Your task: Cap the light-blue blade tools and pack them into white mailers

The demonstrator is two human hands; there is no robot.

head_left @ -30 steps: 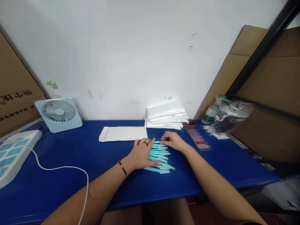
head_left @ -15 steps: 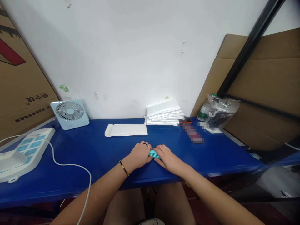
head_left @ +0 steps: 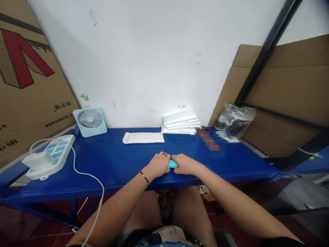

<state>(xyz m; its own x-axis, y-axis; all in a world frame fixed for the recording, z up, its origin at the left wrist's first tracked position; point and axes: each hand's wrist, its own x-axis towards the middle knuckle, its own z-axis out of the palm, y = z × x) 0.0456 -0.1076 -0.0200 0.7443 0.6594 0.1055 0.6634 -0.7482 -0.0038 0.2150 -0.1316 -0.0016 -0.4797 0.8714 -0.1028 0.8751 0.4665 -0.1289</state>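
My left hand (head_left: 158,164) and my right hand (head_left: 185,164) press together from both sides on a small bundle of turquoise plastic pieces (head_left: 172,163) on the blue table (head_left: 115,161). Both hands have their fingers curled around the bundle, and only a narrow strip of turquoise shows between them. The left hand wears rings and a thin bracelet sits on its wrist.
A white padded envelope (head_left: 143,137) lies flat behind the hands, beside a stack of the same envelopes (head_left: 181,122) at the wall. A phone (head_left: 208,140), a bottle and clear bag (head_left: 235,120), a small fan (head_left: 89,121), a power strip (head_left: 50,156) with cord, and cardboard boxes surround.
The turquoise pieces were spread in a fan on the table; both hands have gathered them into one tight bundle and drawn it nearer. The camera view has tilted lower and pulled back.
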